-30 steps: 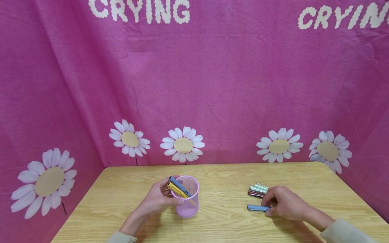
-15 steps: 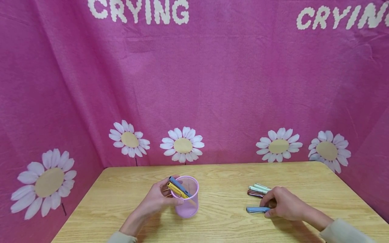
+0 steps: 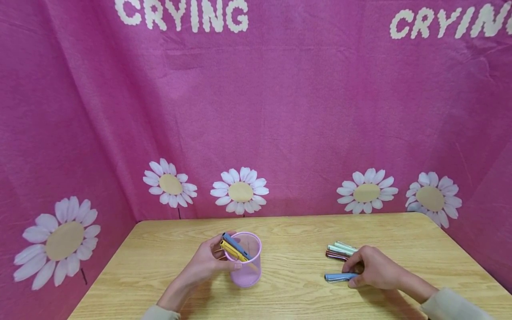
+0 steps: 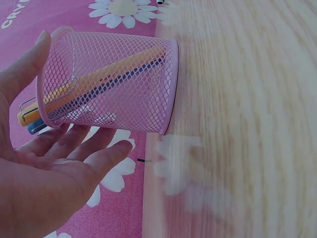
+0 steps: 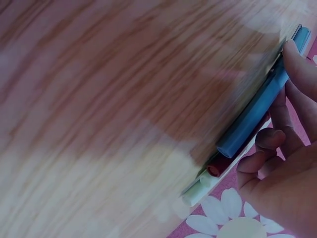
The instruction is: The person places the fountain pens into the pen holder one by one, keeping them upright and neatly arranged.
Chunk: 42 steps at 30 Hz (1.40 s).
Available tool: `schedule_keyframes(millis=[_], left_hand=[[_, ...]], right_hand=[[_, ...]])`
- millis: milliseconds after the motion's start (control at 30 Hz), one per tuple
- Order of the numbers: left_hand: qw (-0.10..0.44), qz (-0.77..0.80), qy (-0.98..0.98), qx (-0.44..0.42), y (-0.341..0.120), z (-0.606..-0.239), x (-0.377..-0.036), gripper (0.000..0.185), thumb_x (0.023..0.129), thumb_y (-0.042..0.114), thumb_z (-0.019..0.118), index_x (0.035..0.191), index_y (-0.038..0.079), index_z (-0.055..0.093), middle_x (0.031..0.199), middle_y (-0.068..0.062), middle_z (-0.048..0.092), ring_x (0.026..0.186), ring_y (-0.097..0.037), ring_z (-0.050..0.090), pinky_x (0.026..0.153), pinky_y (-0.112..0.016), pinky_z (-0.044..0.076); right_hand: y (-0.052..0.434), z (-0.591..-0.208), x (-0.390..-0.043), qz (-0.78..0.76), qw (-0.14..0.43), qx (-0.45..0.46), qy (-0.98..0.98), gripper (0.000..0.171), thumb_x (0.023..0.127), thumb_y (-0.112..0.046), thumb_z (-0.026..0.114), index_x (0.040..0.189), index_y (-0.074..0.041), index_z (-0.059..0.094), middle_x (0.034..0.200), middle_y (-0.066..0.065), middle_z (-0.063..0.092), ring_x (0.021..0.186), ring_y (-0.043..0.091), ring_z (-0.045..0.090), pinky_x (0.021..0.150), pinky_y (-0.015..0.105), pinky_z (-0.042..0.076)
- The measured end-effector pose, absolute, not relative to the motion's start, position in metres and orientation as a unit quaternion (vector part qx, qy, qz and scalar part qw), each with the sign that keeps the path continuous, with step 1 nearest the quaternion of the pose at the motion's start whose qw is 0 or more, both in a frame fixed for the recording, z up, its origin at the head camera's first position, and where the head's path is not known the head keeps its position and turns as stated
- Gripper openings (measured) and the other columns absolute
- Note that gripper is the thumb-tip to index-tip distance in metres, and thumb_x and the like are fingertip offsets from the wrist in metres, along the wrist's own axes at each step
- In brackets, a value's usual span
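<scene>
While the right hand [image 3: 376, 271] pinches the blue pen [image 3: 338, 277] between thumb and curled fingers [image 5: 292, 59], the pen lies level at the wooden table [image 3: 296, 231], and whether it touches the top cannot be told. Just behind it lie a dark red pen [image 3: 335, 255] and two pale green pens [image 3: 341, 247], side by side. The left hand [image 3: 208, 264] cups the pink mesh pen holder [image 3: 245, 266] with relaxed, nearly straight fingers [image 4: 74, 144], thumb along the rim. A yellow pen [image 3: 234, 251] and a grey-blue pen [image 3: 237, 243] lean inside the holder. A pink daisy-print cloth [image 3: 280, 111] hangs behind the table.
</scene>
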<state>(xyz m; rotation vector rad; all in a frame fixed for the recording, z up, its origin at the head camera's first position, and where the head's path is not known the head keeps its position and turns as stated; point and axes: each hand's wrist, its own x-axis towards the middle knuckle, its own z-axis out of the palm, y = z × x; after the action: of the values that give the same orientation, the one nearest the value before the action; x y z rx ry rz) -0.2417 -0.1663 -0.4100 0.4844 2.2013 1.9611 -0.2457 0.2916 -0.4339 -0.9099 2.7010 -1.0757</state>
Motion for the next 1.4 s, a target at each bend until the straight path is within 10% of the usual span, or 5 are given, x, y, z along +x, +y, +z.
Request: schedule_keyframes(millis=[1400], left_hand=[[0.076, 0.643, 0.745, 0.161, -0.166, -0.411, -0.244, 0.085, 0.081, 0.005, 0.09, 0.154, -0.002, 0.047, 0.139, -0.02, 0.063, 0.12, -0.031, 0.065, 0.103, -0.037, 0.054]], right_hand=[[0.252, -0.392, -0.232, -0.372, 0.015, -0.271, 0.888, 0.015, 0.078, -0.015, 0.094, 0.089, -0.017, 0.083, 0.078, -0.01, 0.065, 0.067, 0.006, 0.041, 0.055, 0.021, 0.031]])
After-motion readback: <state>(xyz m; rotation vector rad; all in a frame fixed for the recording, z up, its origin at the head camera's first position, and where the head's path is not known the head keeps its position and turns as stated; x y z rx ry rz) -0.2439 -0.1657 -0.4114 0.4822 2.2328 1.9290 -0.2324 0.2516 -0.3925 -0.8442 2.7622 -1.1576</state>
